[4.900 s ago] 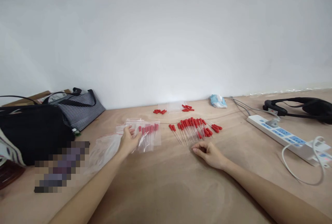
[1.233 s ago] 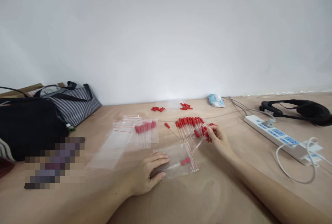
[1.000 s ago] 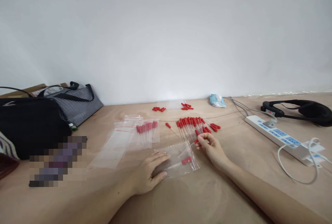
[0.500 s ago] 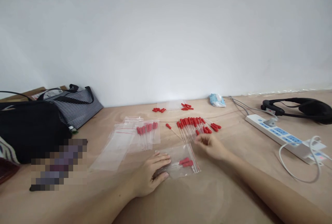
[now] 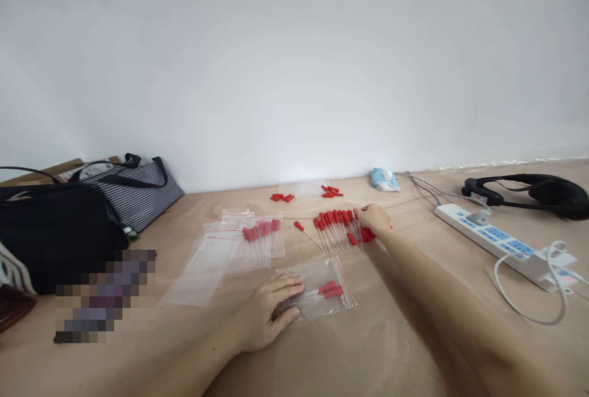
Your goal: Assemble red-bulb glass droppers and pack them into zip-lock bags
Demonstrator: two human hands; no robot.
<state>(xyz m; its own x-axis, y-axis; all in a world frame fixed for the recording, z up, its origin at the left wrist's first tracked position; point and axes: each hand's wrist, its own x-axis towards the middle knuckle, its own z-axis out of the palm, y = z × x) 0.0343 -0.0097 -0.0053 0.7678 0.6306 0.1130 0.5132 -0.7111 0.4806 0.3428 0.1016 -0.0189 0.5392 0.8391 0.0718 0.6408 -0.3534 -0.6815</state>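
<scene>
Clear bag: on table, two red-bulbed droppers inside; seal unclear | Left hand: spread flat, pressing bag | Right hand: apart from left, fingertips at loose droppers; grip cannot be told | Done: another bag holds several | Left, judged: most droppers loose, flat bags unfilled

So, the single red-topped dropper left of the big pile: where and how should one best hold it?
Probably pinch its red bulb from above, coming from the left: the bulb is its thickest part and lies apart from the pile, while the thin tube slants rightward.
</scene>
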